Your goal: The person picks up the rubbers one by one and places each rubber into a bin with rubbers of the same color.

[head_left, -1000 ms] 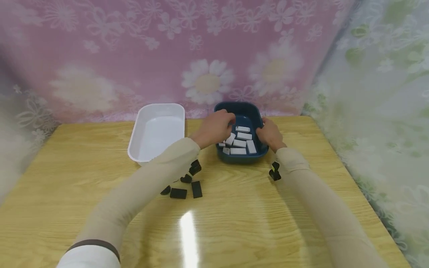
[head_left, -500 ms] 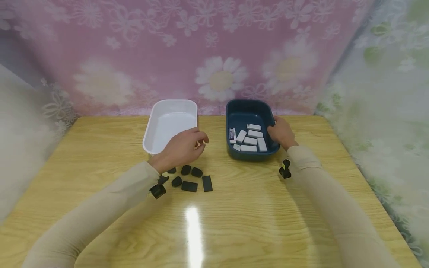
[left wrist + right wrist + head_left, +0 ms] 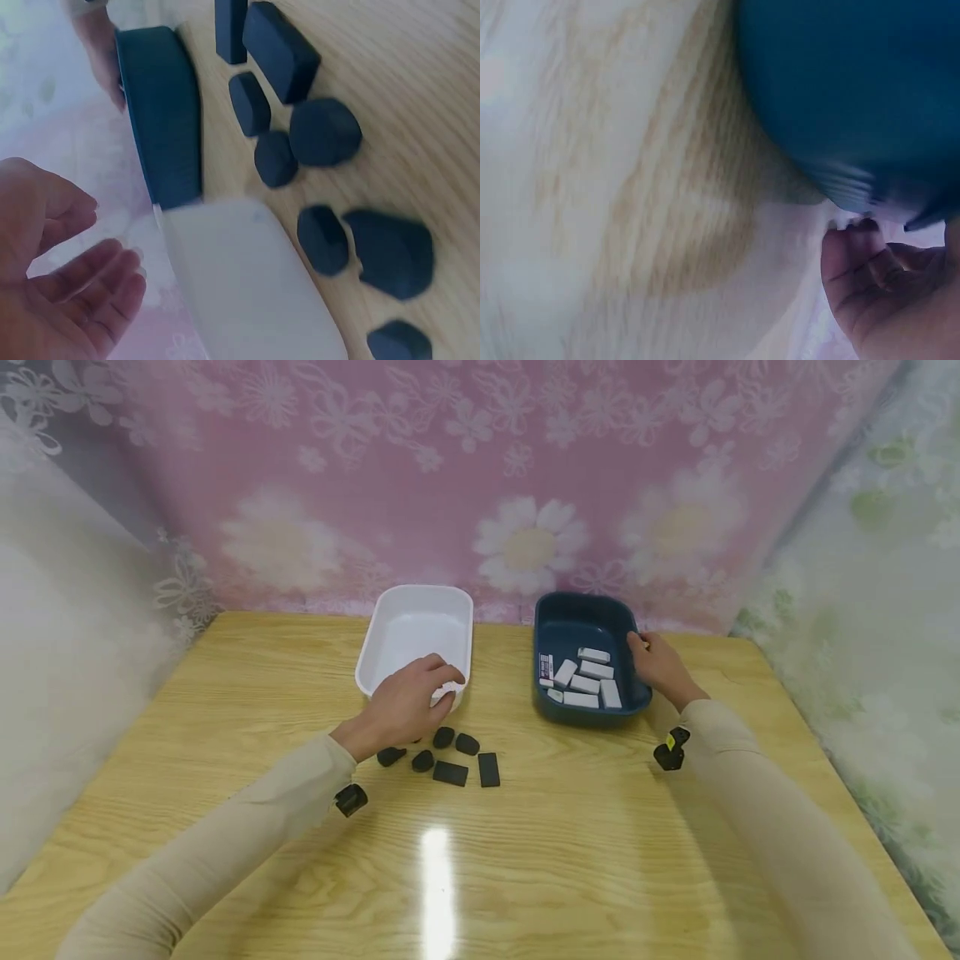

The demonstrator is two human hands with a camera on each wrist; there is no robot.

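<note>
My left hand (image 3: 405, 703) hovers over the near end of the white plastic tub (image 3: 426, 637), its fingers loosely bent. In the left wrist view the fingers (image 3: 105, 289) are spread from the thumb with nothing between them. My right hand (image 3: 664, 668) grips the right rim of the dark blue tub (image 3: 588, 718), thumb over the edge. Inside this tub lie several white eraser-like blocks (image 3: 585, 685) and one piece with a printed label (image 3: 546, 670). The right wrist view shows the tub's outer wall (image 3: 855, 90) beside the curled fingers.
Several black pieces lie on the wooden table (image 3: 555, 843) in front of the white tub: flat rectangular blocks (image 3: 451, 773) and rounded or angular lumps (image 3: 423, 761). Part of this group is hidden by the left hand. A flowered pink cloth (image 3: 420, 502) hangs behind the table.
My left hand has left the blue tub and moved left to the white tub. The right hand has stayed on the blue tub's rim. The head view has turned left.
</note>
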